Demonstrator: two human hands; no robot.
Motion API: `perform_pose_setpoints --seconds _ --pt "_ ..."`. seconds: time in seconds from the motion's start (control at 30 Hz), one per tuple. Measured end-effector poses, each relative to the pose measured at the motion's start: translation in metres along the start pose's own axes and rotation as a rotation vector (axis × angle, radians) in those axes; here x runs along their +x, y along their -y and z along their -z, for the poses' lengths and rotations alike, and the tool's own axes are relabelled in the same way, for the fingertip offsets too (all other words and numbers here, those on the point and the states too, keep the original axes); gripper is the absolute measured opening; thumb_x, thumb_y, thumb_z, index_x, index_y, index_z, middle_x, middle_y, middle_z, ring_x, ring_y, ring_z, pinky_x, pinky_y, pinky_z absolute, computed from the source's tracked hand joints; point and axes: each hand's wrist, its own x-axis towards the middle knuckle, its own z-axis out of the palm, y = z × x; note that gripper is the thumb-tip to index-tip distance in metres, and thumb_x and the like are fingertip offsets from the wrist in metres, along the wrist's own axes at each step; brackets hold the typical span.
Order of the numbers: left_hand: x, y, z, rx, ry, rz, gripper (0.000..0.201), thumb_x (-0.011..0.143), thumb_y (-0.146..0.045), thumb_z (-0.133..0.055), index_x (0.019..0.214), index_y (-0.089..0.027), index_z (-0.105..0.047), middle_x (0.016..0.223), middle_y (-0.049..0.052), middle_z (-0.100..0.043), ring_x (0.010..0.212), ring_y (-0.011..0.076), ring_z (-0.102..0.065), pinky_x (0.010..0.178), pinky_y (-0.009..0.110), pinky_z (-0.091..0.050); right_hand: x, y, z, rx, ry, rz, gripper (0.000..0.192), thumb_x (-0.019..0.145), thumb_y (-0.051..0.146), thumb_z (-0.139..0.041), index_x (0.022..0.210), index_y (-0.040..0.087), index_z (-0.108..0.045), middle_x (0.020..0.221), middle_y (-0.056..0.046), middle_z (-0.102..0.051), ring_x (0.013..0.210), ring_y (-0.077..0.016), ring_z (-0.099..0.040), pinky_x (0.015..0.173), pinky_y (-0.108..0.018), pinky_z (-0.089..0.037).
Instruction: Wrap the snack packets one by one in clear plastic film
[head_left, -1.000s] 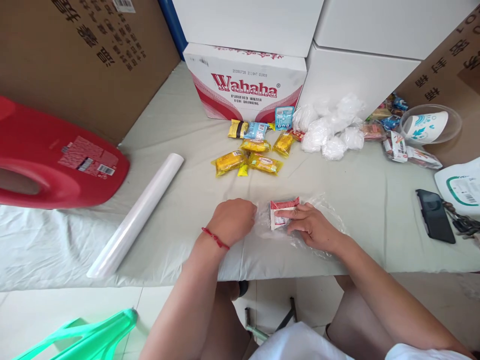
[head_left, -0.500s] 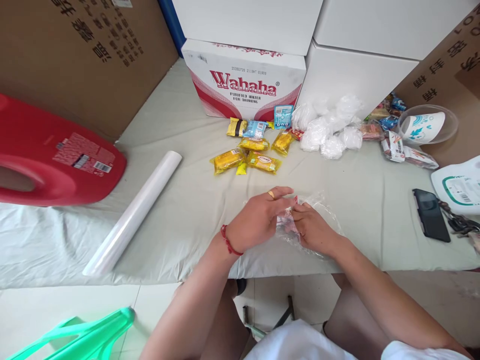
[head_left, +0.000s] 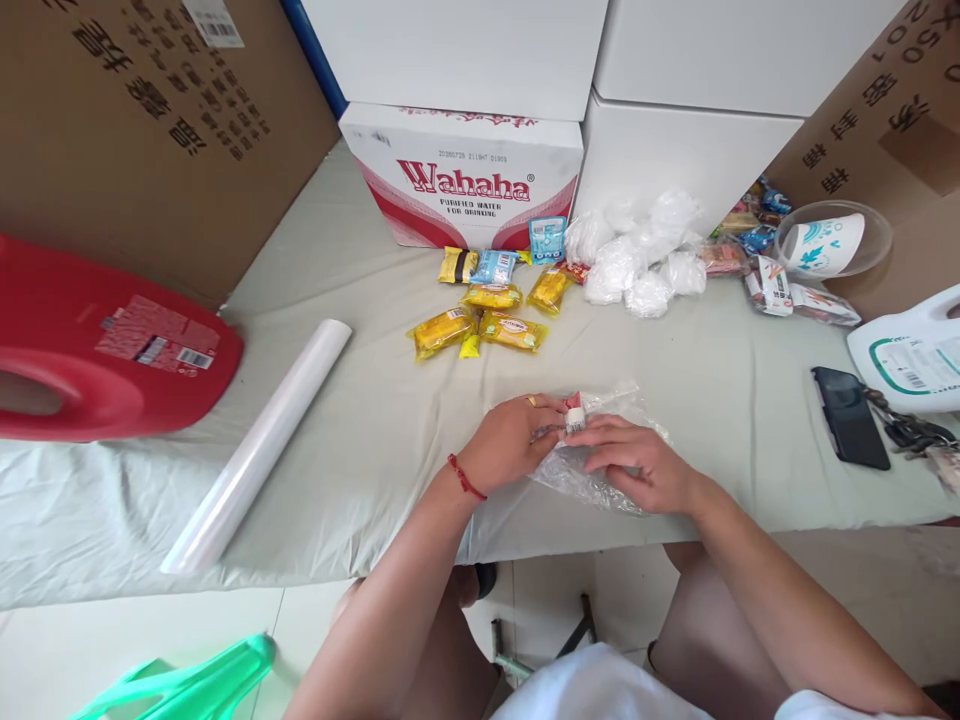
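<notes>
Since the earlier frame, both hands are being drawn lower over the small red-and-white snack packet (head_left: pixel 573 412), now mostly hidden. It is being pinched by fingers of the left hand (head_left: pixel 512 440) and right hand (head_left: pixel 637 465), closed on it and the crinkled clear plastic film (head_left: pixel 600 480), at the grey-clothed desk's (head_left: pixel 360 420) near edge.

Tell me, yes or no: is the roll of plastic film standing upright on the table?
No, the roll of plastic film lies flat on its side on the table, left of the left hand.
</notes>
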Motion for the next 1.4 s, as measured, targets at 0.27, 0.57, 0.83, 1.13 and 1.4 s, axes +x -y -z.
perform_pose_setpoints --seconds 0.27,0.57,0.83,1.13,1.4 --pt "-0.009 -0.014 -0.007 0.344 0.055 0.044 0.018 0.094 -0.025 -0.064 0.110 -0.025 -0.074 0.148 0.002 -0.063 0.116 0.0261 -0.064 0.090 0.040 -0.058 -0.002 -0.033 0.029 0.040 -0.741 -0.867 0.042 0.094 0.058 -0.058 0.120 0.026 -0.063 0.099 -0.006 -0.072 0.063 -0.0168 -0.061 0.058 -0.032 -0.050" --pt "-0.020 -0.015 -0.009 0.177 0.004 0.042 0.043 0.109 -0.036 -0.034 0.119 -0.025 -0.075 0.149 0.001 -0.062 0.133 0.0220 -0.061 0.116 0.043 -0.047 0.000 -0.046 0.037 0.203 -0.631 -0.871 0.029 0.079 0.046 -0.074 0.092 0.020 -0.072 0.070 0.001 -0.062 0.060 -0.0141 -0.050 0.058 -0.029 -0.040" --pt "-0.018 -0.022 0.010 -0.041 0.129 0.182 0.068 0.108 -0.054 -0.015 0.117 -0.026 -0.076 0.151 0.001 -0.061 0.142 0.0226 -0.055 0.108 0.036 -0.050 -0.038 0.027 -0.006 -0.236 -0.496 -0.541 0.023 0.100 0.044 -0.057 0.098 0.027 -0.073 0.089 -0.006 -0.068 0.084 -0.0240 -0.061 0.076 -0.040 -0.052" --pt "-0.018 -0.027 0.012 -0.105 0.142 0.229 0.074 0.106 -0.058 -0.008 0.124 -0.026 -0.073 0.137 0.003 -0.071 0.130 0.0238 -0.062 0.102 0.036 -0.051 -0.036 0.051 -0.065 -0.513 -0.445 -0.350 0.018 0.097 0.020 -0.063 0.110 0.028 -0.071 0.108 -0.010 -0.066 0.101 -0.0272 -0.055 0.087 -0.044 -0.049" --pt "-0.022 -0.029 0.015 -0.117 0.148 0.258 0.078 0.104 -0.065 -0.007 0.120 -0.030 -0.074 0.121 0.002 -0.077 0.114 0.0251 -0.067 0.096 0.035 -0.049 0.010 0.031 -0.012 -0.390 -0.370 -0.082 0.023 0.101 0.013 -0.056 0.112 0.026 -0.071 0.094 -0.004 -0.067 0.085 -0.0174 -0.060 0.075 -0.032 -0.048"
